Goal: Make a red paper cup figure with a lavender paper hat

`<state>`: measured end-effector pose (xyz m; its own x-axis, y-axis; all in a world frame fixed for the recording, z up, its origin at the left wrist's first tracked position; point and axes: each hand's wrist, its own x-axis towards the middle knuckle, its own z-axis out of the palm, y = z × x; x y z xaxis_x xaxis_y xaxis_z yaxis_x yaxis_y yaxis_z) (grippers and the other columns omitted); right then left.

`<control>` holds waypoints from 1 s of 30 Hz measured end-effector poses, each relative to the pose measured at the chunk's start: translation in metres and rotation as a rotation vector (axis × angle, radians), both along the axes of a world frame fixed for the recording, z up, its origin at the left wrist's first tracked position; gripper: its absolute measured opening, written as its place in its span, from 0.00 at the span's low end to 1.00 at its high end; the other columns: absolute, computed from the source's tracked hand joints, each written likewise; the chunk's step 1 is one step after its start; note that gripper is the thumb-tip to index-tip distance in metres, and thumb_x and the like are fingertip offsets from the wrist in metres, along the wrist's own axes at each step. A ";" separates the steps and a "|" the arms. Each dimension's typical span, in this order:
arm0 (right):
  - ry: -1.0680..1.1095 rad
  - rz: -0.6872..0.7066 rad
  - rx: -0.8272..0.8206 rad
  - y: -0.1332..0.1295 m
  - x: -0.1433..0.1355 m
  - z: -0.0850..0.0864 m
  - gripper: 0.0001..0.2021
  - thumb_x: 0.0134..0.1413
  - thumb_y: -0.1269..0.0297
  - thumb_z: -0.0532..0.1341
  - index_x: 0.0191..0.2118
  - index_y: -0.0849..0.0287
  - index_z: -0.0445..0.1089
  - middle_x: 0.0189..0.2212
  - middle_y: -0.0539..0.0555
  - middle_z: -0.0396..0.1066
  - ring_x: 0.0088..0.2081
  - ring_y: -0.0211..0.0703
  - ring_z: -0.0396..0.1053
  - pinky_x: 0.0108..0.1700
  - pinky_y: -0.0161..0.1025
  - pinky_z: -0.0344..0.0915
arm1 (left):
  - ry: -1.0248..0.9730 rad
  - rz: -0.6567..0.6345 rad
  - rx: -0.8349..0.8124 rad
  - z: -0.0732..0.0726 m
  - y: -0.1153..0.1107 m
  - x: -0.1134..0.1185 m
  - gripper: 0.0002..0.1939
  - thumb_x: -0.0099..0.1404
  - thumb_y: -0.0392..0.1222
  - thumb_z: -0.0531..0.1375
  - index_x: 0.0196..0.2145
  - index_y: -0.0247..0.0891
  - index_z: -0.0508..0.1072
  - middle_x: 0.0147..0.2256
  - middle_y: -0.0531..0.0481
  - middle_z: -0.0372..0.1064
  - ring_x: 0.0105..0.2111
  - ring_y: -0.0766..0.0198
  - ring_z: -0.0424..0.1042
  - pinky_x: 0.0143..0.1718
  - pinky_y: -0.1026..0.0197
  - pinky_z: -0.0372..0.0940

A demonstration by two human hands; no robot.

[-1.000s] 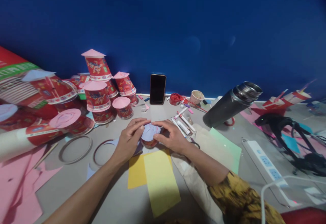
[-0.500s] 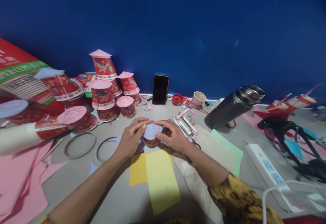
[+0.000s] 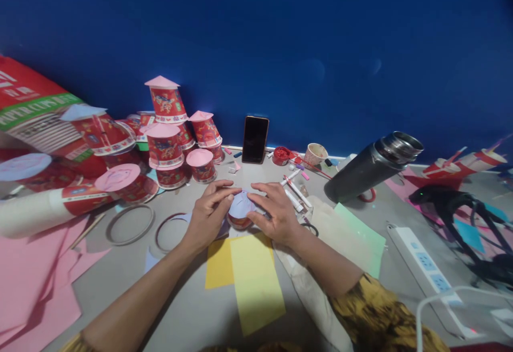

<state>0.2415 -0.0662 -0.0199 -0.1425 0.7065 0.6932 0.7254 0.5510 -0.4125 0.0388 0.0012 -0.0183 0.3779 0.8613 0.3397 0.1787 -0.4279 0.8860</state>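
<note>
A red paper cup (image 3: 240, 223) sits upside down on the desk, topped by a light blue paper disc (image 3: 239, 205). My left hand (image 3: 208, 210) is at the disc's left edge, with its thumb and fingertips closed on that edge. On the other side my right hand (image 3: 277, 210) has its thumb at the disc's right rim, while its fingers are parted and raised a little. Just in front of the cup lie a pale yellow sheet (image 3: 256, 282) and an orange-yellow sheet (image 3: 218, 266).
Stacked red cups with pink paper tops (image 3: 165, 146) stand at left, near tape rings (image 3: 130, 225) and pink paper (image 3: 28, 282). A phone (image 3: 255, 139) leans at the back. Markers (image 3: 296, 192), a dark flask (image 3: 368, 167), green paper (image 3: 360, 240) and a power strip (image 3: 427, 266) are rightward.
My right hand's fingers have lifted and spread away from the disc. My left hand stays at the disc's left edge. The whole view has shifted slightly.
</note>
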 end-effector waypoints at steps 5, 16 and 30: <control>-0.035 0.004 0.034 0.000 -0.001 -0.001 0.17 0.66 0.54 0.63 0.55 0.57 0.74 0.55 0.63 0.75 0.53 0.55 0.70 0.55 0.55 0.69 | -0.007 -0.005 -0.004 0.000 0.000 0.000 0.15 0.71 0.47 0.59 0.46 0.41 0.83 0.51 0.43 0.72 0.55 0.53 0.71 0.59 0.49 0.65; -0.009 -0.015 0.008 0.000 -0.002 -0.001 0.16 0.67 0.54 0.62 0.54 0.57 0.74 0.53 0.62 0.76 0.52 0.55 0.70 0.55 0.55 0.69 | -0.015 0.005 -0.009 -0.004 0.000 0.000 0.16 0.71 0.50 0.59 0.47 0.42 0.83 0.51 0.43 0.73 0.55 0.53 0.72 0.57 0.51 0.66; 0.033 0.002 -0.102 0.000 0.000 -0.002 0.26 0.66 0.48 0.61 0.63 0.56 0.67 0.58 0.64 0.72 0.59 0.57 0.67 0.62 0.57 0.63 | 0.034 0.047 0.060 -0.004 -0.007 -0.007 0.18 0.73 0.51 0.57 0.52 0.43 0.81 0.55 0.43 0.73 0.58 0.52 0.71 0.61 0.47 0.66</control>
<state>0.2413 -0.0664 -0.0216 -0.1226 0.7732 0.6222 0.7096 0.5066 -0.4898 0.0320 -0.0060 -0.0220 0.3494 0.8571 0.3785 0.2297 -0.4700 0.8523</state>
